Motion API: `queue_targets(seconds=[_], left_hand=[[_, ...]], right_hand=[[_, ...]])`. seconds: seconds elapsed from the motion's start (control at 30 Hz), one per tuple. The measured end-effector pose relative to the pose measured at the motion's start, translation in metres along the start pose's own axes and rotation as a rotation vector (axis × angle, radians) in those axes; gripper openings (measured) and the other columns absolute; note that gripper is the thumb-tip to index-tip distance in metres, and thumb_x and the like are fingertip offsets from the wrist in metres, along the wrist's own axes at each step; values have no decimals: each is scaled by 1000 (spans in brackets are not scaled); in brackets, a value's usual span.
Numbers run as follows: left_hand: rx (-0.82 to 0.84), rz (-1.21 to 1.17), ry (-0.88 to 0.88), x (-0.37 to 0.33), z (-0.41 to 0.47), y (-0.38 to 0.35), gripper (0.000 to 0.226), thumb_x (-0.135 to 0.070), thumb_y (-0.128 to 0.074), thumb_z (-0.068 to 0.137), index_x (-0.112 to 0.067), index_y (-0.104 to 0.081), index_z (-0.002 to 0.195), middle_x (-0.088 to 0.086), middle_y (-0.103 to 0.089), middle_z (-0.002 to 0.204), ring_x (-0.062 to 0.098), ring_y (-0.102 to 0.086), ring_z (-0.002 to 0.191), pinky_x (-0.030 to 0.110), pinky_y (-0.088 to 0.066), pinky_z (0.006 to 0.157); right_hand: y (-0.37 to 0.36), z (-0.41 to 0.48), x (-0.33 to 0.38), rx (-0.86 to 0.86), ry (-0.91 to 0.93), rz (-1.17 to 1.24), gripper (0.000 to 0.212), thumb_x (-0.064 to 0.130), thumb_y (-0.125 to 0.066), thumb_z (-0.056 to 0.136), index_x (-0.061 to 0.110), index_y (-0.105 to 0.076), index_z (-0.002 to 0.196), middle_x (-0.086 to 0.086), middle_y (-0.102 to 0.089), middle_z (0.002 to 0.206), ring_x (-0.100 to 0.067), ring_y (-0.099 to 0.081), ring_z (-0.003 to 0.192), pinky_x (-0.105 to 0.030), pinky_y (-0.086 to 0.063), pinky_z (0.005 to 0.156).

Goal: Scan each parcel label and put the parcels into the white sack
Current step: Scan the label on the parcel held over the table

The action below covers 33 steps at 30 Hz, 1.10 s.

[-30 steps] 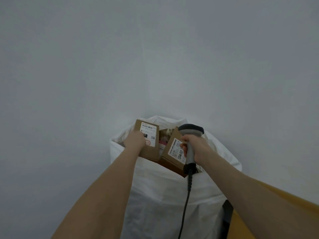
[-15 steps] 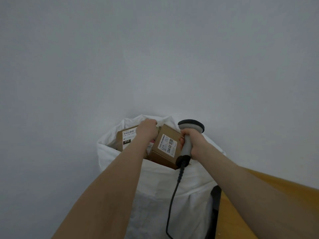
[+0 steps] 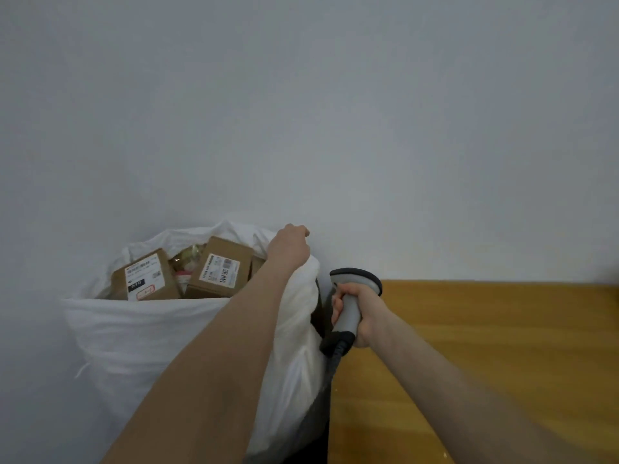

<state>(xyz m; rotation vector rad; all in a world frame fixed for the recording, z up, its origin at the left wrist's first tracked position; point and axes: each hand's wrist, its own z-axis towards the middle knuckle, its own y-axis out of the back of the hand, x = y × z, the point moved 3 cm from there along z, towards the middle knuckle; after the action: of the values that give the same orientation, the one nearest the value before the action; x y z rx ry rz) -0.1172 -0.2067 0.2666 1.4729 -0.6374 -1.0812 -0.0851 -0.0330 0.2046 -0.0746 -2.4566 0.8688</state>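
Cardboard shows inside the white sack [image 3: 150, 346] at left: a left parcel [image 3: 147, 279] and a right parcel [image 3: 222, 269], labels up, print unreadable. The left hand [image 3: 289, 249] curls its fingers over the sack's far right rim, tips hidden; lifting that rim outward should open the mouth wide. The right hand [image 3: 366, 313] grips the scanner [image 3: 350, 306] above the worktop [image 3: 485, 346], its cable cut off below.

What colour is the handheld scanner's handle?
Light grey, with a dark base; the grey handheld barcode scanner shows best in the head view.
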Motion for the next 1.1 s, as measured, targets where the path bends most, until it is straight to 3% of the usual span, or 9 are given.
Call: queue_targets(seconds=[0.27,0.6,1.1], left_hand=[[205,6,-219,-185,-81,-108,42,-14,-46,97,-17,-46,138,9,-45,138,26,-49,122,38,-45,98],[365,64,-475,-418,-178,-210,45,-20,-51,97,-18,-44,141,9,-44,141,27,-44,129,37,-40,99],[497,15,-714,-678,-153,-325,44,-17,-51,95,-18,-46,139,8,-47,136,25,-47,124,35,-43,95]], right_hand=[[202,-90,35,-264,129,-3,25,17,-56,96,9,-53,73,-3,-53,47,-13,-45,31,-22,-39,39],[414,-209,99,-573,272,2,10,13,-54,96,5,-59,95,-11,-61,75,-14,-49,43,-27,-42,46],[621,-265,251,-903,357,123,14,15,-62,92,4,-59,99,-12,-63,68,-17,-51,46,-30,-44,50]])
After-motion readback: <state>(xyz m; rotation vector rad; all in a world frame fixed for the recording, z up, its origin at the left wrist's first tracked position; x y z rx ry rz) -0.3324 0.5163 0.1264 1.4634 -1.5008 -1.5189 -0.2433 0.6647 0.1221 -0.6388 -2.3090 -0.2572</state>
